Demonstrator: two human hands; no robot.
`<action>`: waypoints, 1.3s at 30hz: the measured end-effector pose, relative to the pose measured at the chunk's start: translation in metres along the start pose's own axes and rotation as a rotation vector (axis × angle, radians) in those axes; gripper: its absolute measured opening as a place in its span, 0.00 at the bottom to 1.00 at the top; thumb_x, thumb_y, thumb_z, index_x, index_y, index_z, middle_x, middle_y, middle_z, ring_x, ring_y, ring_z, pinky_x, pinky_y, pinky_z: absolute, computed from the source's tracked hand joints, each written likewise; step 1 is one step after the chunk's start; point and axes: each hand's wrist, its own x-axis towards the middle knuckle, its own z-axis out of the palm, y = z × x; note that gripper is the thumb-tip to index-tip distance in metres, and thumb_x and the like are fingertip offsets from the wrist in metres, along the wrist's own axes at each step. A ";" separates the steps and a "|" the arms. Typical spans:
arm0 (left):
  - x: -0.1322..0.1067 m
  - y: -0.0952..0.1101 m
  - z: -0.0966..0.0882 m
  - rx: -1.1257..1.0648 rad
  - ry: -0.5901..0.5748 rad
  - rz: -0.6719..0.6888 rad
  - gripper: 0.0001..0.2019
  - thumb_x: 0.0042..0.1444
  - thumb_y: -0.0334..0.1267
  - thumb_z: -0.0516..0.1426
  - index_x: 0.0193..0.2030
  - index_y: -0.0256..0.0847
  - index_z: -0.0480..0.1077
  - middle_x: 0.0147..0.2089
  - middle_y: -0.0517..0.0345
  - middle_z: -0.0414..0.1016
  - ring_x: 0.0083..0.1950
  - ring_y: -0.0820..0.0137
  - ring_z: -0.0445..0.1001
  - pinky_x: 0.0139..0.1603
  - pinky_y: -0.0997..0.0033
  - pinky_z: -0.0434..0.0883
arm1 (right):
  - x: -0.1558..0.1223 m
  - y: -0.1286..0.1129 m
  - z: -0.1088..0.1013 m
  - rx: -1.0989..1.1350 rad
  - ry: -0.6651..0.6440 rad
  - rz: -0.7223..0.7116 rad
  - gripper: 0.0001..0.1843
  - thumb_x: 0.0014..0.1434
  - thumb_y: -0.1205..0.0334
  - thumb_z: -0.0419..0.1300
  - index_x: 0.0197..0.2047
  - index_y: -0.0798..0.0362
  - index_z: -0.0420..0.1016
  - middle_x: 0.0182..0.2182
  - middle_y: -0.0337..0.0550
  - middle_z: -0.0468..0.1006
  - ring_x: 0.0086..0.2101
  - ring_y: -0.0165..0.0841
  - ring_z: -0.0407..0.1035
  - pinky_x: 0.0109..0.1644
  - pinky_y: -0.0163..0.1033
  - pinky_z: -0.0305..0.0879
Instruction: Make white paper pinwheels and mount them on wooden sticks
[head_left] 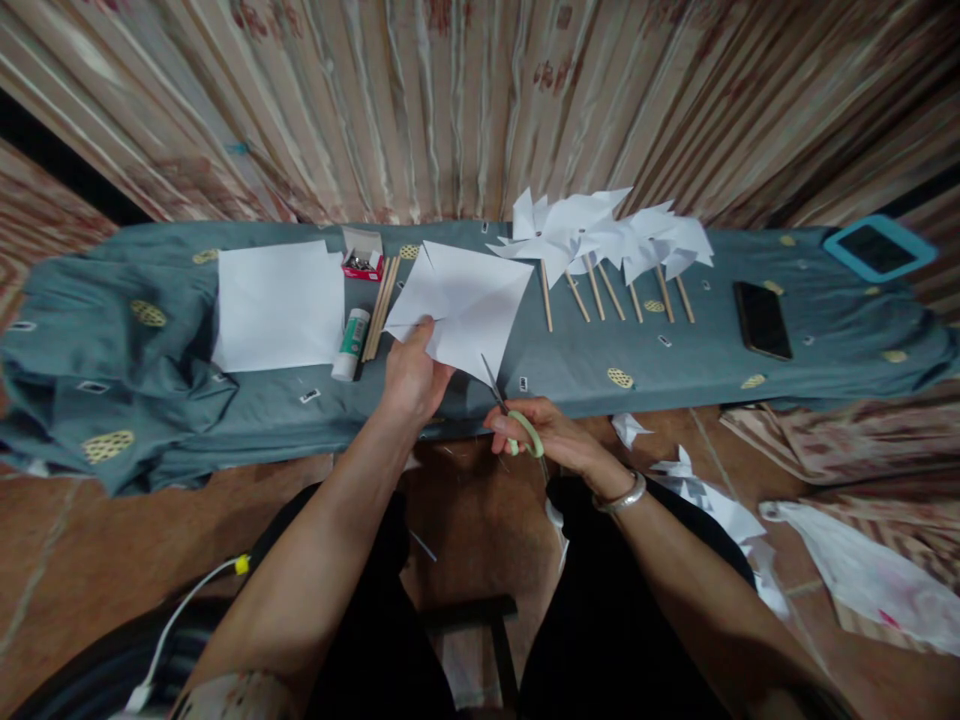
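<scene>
My left hand [411,372] grips the near left edge of a white square paper sheet [469,305], held tilted above the cloth-covered bench. My right hand [546,436] is closed round green-handled scissors [517,420], whose blades point up into the sheet's lower corner. Cuts run in from the sheet's corners. Several finished white paper pinwheels [600,235] on wooden sticks lie in a row on the cloth to the right.
A blue-grey cloth [105,330] covers the long bench. On it lie a stack of white paper [279,305], a glue stick [350,345], spare wooden sticks [381,308], a red box of pins [363,262], a black phone [762,318] and a blue-framed tablet [879,248]. Paper scraps [705,490] litter the floor.
</scene>
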 end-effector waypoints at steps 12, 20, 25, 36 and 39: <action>0.000 0.002 0.000 0.004 -0.013 0.010 0.18 0.56 0.28 0.55 0.54 0.43 0.69 0.47 0.54 0.80 0.53 0.63 0.77 0.54 0.62 0.74 | 0.002 0.006 0.001 0.101 0.002 0.001 0.23 0.50 0.41 0.66 0.31 0.55 0.75 0.20 0.34 0.72 0.21 0.23 0.62 0.25 0.31 0.56; 0.000 0.003 0.000 -0.032 -0.001 0.001 0.18 0.58 0.26 0.52 0.54 0.41 0.69 0.44 0.54 0.81 0.50 0.65 0.78 0.54 0.62 0.73 | 0.003 0.005 0.002 0.114 0.015 0.031 0.25 0.46 0.40 0.68 0.29 0.56 0.74 0.18 0.33 0.71 0.20 0.22 0.61 0.24 0.30 0.54; 0.000 0.003 0.000 -0.038 -0.011 0.009 0.19 0.57 0.26 0.53 0.54 0.41 0.69 0.42 0.55 0.81 0.47 0.66 0.78 0.53 0.64 0.73 | 0.006 0.010 0.002 0.125 0.018 0.005 0.26 0.45 0.38 0.68 0.28 0.56 0.74 0.17 0.32 0.70 0.19 0.21 0.61 0.23 0.30 0.55; 0.000 -0.001 0.000 -0.055 -0.001 0.033 0.17 0.56 0.25 0.53 0.51 0.41 0.71 0.41 0.55 0.81 0.49 0.66 0.77 0.55 0.64 0.72 | 0.004 0.004 0.002 0.105 0.041 0.023 0.25 0.45 0.40 0.68 0.28 0.55 0.74 0.18 0.33 0.72 0.20 0.22 0.61 0.24 0.30 0.54; -0.002 -0.005 0.000 -0.039 0.006 -0.024 0.13 0.57 0.26 0.54 0.48 0.37 0.72 0.38 0.54 0.80 0.46 0.65 0.78 0.55 0.61 0.72 | 0.002 0.000 0.002 0.095 0.047 0.010 0.24 0.47 0.41 0.68 0.29 0.56 0.74 0.18 0.33 0.72 0.21 0.22 0.62 0.25 0.30 0.55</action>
